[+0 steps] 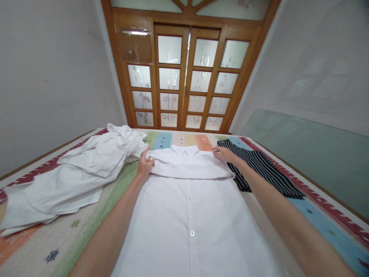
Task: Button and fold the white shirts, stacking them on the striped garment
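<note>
A white button-up shirt (170, 215) lies front side up before me, its collar at the far end and its buttons running down the middle. Both sleeves are folded across the chest just below the collar. My left hand (145, 164) is closed on the shirt's left shoulder edge, thumb and fingers at the folded cloth. At the opposite shoulder, my right hand (224, 154) pinches the edge of the same shirt. The near end of the shirt runs out of view.
Crumpled white clothing (83, 169) lies to the left. A folded black garment with white stripes (262, 167) is on the right, partly behind my right arm. Everything rests on a colourful patterned cover (69, 234). Beyond stand wooden doors with glass panes (186, 77), between grey walls.
</note>
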{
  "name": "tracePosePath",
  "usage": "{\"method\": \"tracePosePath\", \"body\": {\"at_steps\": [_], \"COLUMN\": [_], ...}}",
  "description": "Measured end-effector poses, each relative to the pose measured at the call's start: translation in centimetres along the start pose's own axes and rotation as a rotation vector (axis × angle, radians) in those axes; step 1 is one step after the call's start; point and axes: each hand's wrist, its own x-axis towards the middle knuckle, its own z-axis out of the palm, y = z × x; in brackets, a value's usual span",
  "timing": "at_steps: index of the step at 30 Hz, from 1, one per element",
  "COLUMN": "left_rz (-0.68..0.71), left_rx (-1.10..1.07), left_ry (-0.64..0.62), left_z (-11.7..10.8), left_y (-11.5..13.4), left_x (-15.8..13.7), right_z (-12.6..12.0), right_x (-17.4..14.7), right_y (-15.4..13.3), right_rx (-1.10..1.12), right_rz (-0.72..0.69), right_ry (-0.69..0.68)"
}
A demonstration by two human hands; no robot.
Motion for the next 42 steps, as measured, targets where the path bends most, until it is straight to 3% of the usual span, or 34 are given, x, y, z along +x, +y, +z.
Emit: {"method": "tracePosePath", "body": {"at_steps": [4, 12, 20, 24, 29, 35, 42], "left_rz": [0.056, 0.063, 0.049, 0.069, 0.056, 0.029, 0.026], "left_rx": [0.091, 0.346, 0.463, 0.476, 0.453, 0.463, 0.471], "left_ry": [-0.051, 0.164, 0.255, 0.265, 0.251, 0.313, 0.292], "left_z": [-0.1, 0.4, 0.6, 0.7, 0.6, 0.7, 0.7], "left_y": [-0.4, -0.6, -0.2, -0.3, -0.6, -0.8, -0.9], "left_x": [0.4, 0.4, 0.0, 0.0, 0.1, 0.0, 0.0], "right_z": [-1.2, -1.4, 0.3, 0.4, -0.8, -2.2, -1.9], "right_x": [0.1, 0.6, 1.2, 1.5, 2.3, 3.1, 3.7], "right_y": [1.8, 2.9, 3.4, 3.5, 3.5, 3.1, 2.2], "right_rx": [-0.020, -0.080, -0.292, -0.277, -0.153, -0.371, -0.493], "right_rz": [-0.019, -0.087, 0.059, 0.092, 0.005, -0.113, 0.048], "right_ry": [-0.131, -0.219, -0.038, -0.019, -0.151, -0.259, -0.322]}}
